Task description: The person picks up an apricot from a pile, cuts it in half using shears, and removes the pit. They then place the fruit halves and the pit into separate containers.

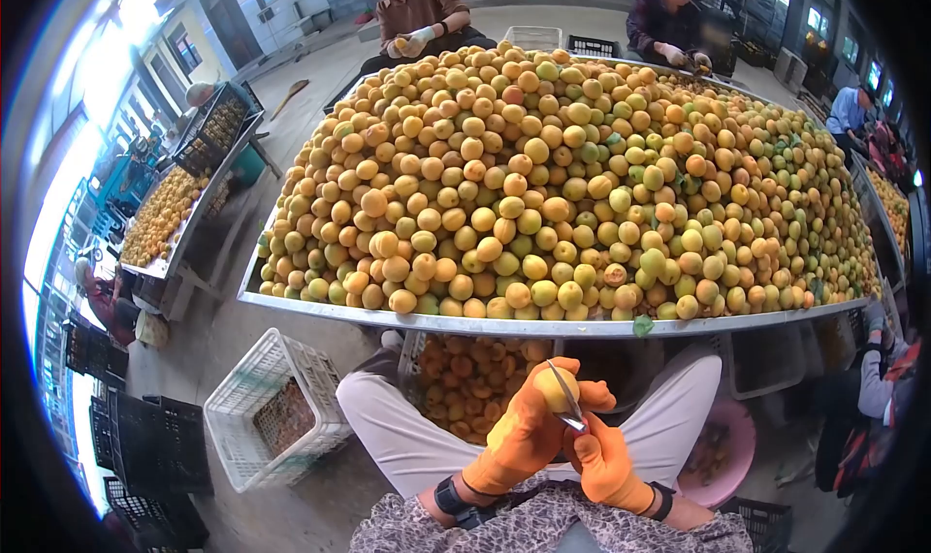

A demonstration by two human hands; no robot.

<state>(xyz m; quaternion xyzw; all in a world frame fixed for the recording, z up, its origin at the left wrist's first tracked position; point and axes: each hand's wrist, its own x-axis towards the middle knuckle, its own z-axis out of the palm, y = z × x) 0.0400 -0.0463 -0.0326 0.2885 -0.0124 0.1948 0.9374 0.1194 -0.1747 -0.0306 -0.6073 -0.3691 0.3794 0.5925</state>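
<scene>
In an orange glove, my left hand (512,439) is wrapped around a yellow apricot (551,392). My right hand (609,468), gloved the same way, grips a small knife (573,422) whose blade lies against the apricot. Both hands are close together above my lap. Just beyond them, a large heap of yellow, orange and greenish apricots (504,204) covers a metal-edged table (465,324). Below its edge, between my knees, many halved apricots (475,383) lie in a container that is partly hidden by my left hand.
A white plastic crate (218,427) stands at left on the floor, and a pink basin (745,446) at right. Black crates (155,446) are stacked far left. Across the table two people (422,20) handle fruit. Another person's sleeve (873,388) is close at right.
</scene>
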